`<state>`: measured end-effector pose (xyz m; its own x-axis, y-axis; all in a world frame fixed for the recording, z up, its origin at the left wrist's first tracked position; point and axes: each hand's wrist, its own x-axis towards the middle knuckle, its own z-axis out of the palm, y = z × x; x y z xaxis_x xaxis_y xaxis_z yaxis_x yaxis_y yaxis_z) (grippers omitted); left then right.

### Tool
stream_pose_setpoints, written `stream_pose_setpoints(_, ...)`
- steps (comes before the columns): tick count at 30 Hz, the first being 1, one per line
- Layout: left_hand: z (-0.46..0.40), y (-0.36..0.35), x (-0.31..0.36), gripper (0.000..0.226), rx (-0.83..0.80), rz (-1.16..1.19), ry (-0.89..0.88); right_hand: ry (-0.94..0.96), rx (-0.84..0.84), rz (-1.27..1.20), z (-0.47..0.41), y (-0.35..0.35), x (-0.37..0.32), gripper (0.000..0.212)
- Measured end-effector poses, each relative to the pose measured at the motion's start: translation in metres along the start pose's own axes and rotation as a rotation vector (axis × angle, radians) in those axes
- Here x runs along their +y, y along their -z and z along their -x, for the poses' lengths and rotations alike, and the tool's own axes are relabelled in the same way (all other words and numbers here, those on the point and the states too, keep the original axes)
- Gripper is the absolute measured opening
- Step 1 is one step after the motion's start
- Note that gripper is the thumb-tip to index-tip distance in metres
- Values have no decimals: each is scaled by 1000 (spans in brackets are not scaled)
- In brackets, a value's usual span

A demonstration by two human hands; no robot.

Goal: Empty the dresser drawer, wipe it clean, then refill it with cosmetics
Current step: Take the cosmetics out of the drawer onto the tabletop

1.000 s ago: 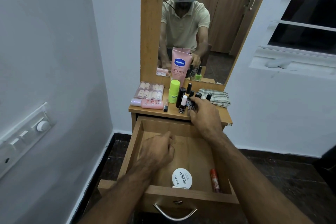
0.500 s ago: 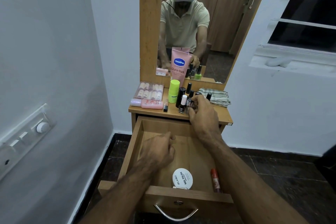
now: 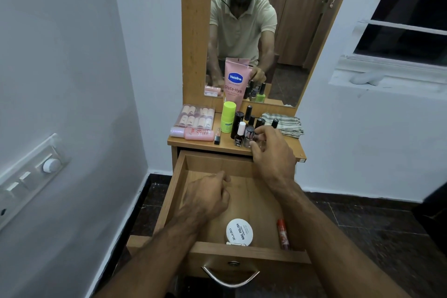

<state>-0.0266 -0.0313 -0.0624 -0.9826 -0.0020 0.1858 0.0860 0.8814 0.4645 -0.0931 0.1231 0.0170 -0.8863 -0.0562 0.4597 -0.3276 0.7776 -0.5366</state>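
Observation:
The wooden dresser drawer [image 3: 180,181] is pulled out. A white round nail polish remover tub [image 3: 239,232] and a red tube [image 3: 282,233] lie at its front. My left hand [image 3: 208,197] hangs over the drawer floor with loosely curled fingers and holds nothing that I can see. My right hand [image 3: 273,152] is at the front of the dresser top, where thumb and fingers pinch a small silver-capped nail polish bottle [image 3: 248,136]. Beside it stand a white-capped nail polish [image 3: 240,134] and several black-capped bottles.
On the dresser top are a pink Vaseline tube [image 3: 235,82], a green bottle [image 3: 227,116], a lying pink bottle [image 3: 193,133], a clear box of tubes [image 3: 196,116] and a striped cloth [image 3: 285,123]. A mirror stands behind. The white wall is close on the left.
My right hand has drawn back a little toward the front edge of the dresser top, its fingers closing on the small bottle. My left hand has stayed in place.

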Motion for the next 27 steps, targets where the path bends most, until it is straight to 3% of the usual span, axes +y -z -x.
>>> stream_pose_setpoints(4, 1, 1, -1, 30, -4, -7, 10, -10, 6, -14, 6, 15, 4, 10)
stream_pose_setpoints(5, 1, 1, -1, 30, -9, -11, 13, -40, -56, 38, 9, 21, 7, 5)
stream_pose_setpoints(9, -1, 2, 0, 28, -71, -40, 15, -218, -795, 591, 32, 41, 17, 18)
stream_pose_setpoints(10, -1, 2, 1, 28, -101, -58, 7, -213, -908, 697, 42, 42, 18, 21)
stream_pose_setpoints(13, 0, 0, 2, 27, -197, -108, -14, -93, -998, 893, 64, 30, 20, 21)
stream_pose_setpoints(16, 0, -1, 1, 28, -222, -133, -15, -42, -1017, 897, 76, 13, 22, 23)
stream_pose_setpoints(21, 0, -2, 0, 29, -203, -131, -37, -135, -875, 539, 69, 0, 43, 19)
stream_pose_setpoints(25, 0, -2, 3, 35, -166, -60, -96, -399, -638, -352, 61, 1, 53, 21)
stream_pose_setpoints(27, 2, -3, 4, 42, -150, -9, -142, -419, -619, -598, 63, 1, 52, 23)
